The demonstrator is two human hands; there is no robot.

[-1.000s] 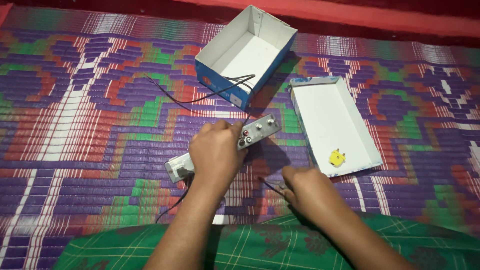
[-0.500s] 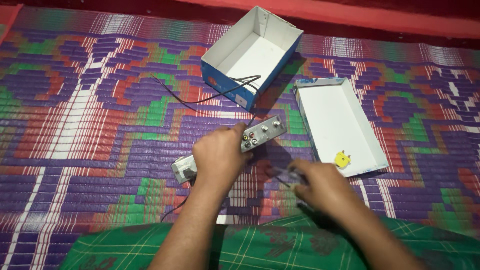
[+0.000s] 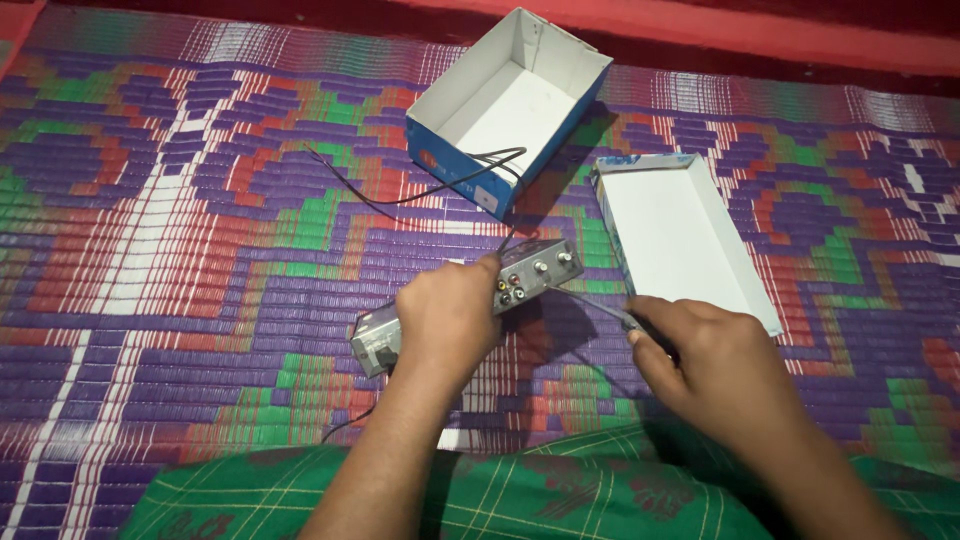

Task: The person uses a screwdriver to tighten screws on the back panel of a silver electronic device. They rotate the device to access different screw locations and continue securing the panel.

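A woven mat in purple, red and green is spread over the floor, and everything lies on it. A thin black wire is seen trailing from the left across the mat and over the near wall of an open blue box with a white inside.

Below the box, a small grey metal unit with round sockets on its near face is held down on the mat by the left hand. The hand is curled over the top of the unit, fingers pressed together on it, so that only the two ends of the unit are left showing.

To the right, the right hand is closed around a slim dark tool, pinched between thumb and fingers; its tip is pointed at the socket end of the unit. A second ago this hand lay lower, near the lap, and the tool was well apart from the unit; it has since been raised and brought across, so the work on the unit's socket face appears about to be started.

Just beyond the hand, the white box lid lies open side up. A green checked cloth covers the lap at the bottom.
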